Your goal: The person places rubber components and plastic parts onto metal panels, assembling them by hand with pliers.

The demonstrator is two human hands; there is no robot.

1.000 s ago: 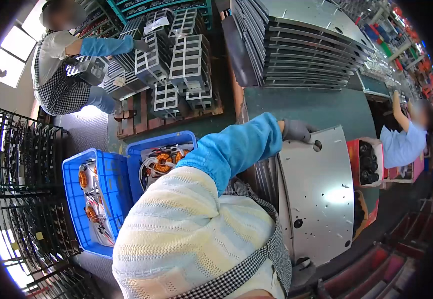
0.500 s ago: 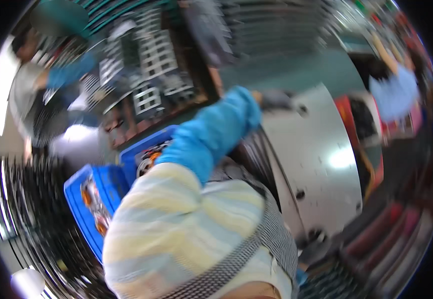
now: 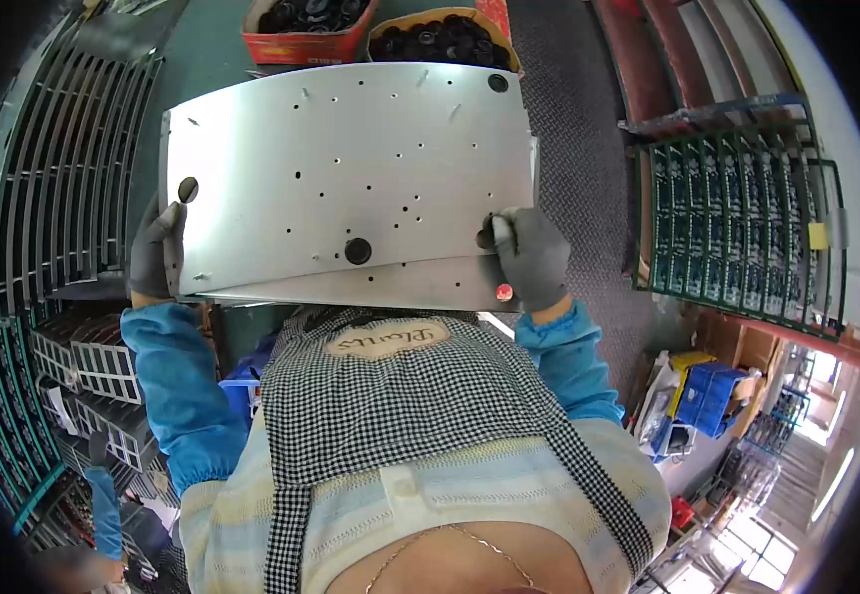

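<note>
A shiny metal panel (image 3: 271, 148), pierced by many small holes and a few larger dark round ones, lies before me on another similar sheet (image 3: 390, 287), whose near strip shows under its curved edge. My left hand (image 3: 155, 252), in a grey glove, grips the panel's left edge, partly hidden behind it. In a matching glove, my right hand (image 3: 532, 255) is closed at the right end, thumb and fingertips at a dark round opening; whether a separate part is pinched there is unclear. A black round fitting (image 3: 357, 251) sits near the panel's front edge.
Beyond the panel stand a red box (image 3: 303, 48) and a second box (image 3: 517, 65), both full of black round parts. A green rack of circuit boards (image 3: 737, 228) is at right, slatted racks (image 3: 63, 178) at left. A co-worker's blue sleeve (image 3: 103, 510) shows lower left.
My view has swung round and steadied, so the panel now lies straight before me. Earlier one blue-sleeved arm reached across to its edge; now both gloved hands are on its ends.
</note>
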